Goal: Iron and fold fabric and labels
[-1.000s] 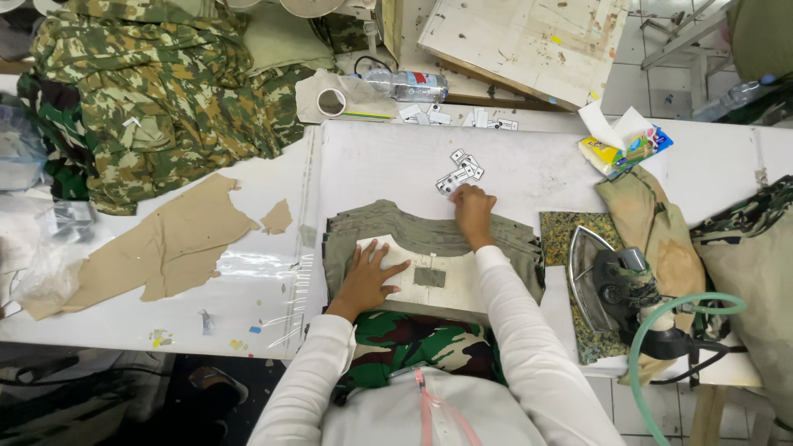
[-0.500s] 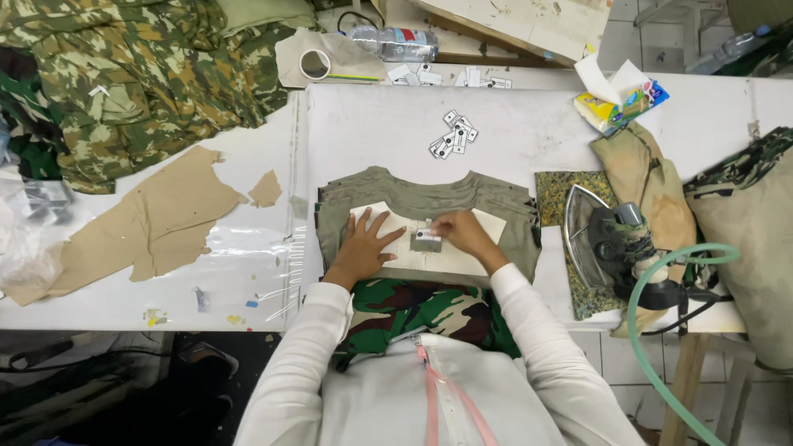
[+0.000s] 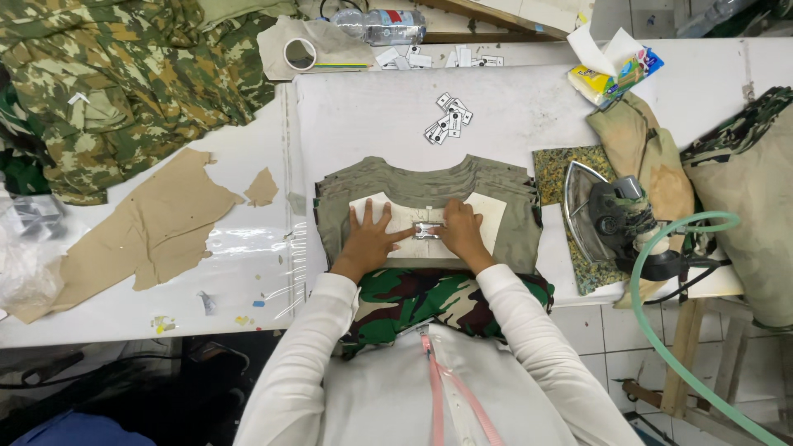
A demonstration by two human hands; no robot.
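Note:
A stack of olive-green garment pieces (image 3: 388, 177) lies on the white table (image 3: 512, 107) in front of me, with a cream cardboard template (image 3: 487, 216) on top. My left hand (image 3: 369, 239) lies flat on the template, fingers spread. My right hand (image 3: 461, 233) rests beside it, its fingertips on a small grey and white label (image 3: 426, 230) at the template's middle. Both hands press down and neither lifts anything. A camouflage cloth (image 3: 429, 299) hangs over the table's near edge at my waist.
Several loose labels (image 3: 446, 117) lie beyond the stack. A steam iron (image 3: 607, 216) with a green hose (image 3: 661, 330) rests on a patterned mat at the right. Camouflage fabric (image 3: 124, 74) is heaped at the far left, with brown paper scraps (image 3: 157, 227), a tape roll (image 3: 299, 54) and a bottle (image 3: 388, 25).
My right hand drew back from the loose labels to the template, bringing a label to its middle. My left hand stayed flat on the template. The camera view shifted slightly.

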